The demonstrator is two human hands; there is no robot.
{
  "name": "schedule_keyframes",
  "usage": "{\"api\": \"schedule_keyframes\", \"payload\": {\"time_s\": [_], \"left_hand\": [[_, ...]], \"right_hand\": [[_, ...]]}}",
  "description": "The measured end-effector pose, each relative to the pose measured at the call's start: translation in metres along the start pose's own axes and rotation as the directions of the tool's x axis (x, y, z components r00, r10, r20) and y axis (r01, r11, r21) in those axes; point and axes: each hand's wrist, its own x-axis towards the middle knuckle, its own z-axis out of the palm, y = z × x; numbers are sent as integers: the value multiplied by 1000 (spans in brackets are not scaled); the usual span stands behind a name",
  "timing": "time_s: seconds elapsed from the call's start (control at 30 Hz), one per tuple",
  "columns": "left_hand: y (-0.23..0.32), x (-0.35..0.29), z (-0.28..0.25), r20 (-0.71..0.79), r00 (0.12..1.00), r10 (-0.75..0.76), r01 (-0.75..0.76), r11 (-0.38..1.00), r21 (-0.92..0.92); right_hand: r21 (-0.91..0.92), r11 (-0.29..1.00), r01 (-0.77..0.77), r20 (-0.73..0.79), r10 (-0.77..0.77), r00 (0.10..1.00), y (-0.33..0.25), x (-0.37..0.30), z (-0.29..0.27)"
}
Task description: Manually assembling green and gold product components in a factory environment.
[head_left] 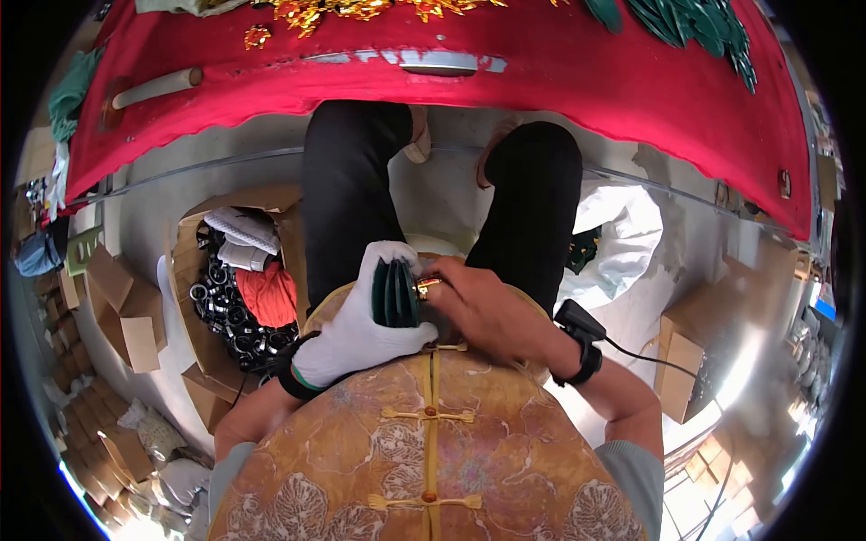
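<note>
Apparently, the work is sitting midway: the left hand is gripping green pieces over the lap, the right hand is touching a gold piece, its grip unclear from here; loose green ones are lying far right on the bench.

Several dark green, thin, flat pieces with a smooth surface are held together as one small bundle in the white-gloved left hand. They stand side by side, their long edges running away from the body, and narrow dark gaps are visible between some of them. Just at the right side of this bundle there is a small, shiny, gold-coloured piece, close to the fingers of the bare right hand. These fingers partly cover it, so its full shape cannot be told.
</note>
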Motion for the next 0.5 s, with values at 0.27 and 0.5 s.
{"api": "schedule_keyframes", "payload": {"time_s": [0.27,0.5], "left_hand": [[20,-11,-4,201,916,-346,400,763,-508],[12,-11,11,55,997,-51,59,987,-149]], "right_hand": [[-760,440,478,68,-678,732,15,-20,17],[-634,609,476,-177,-714,678,25,-13,31]]}}
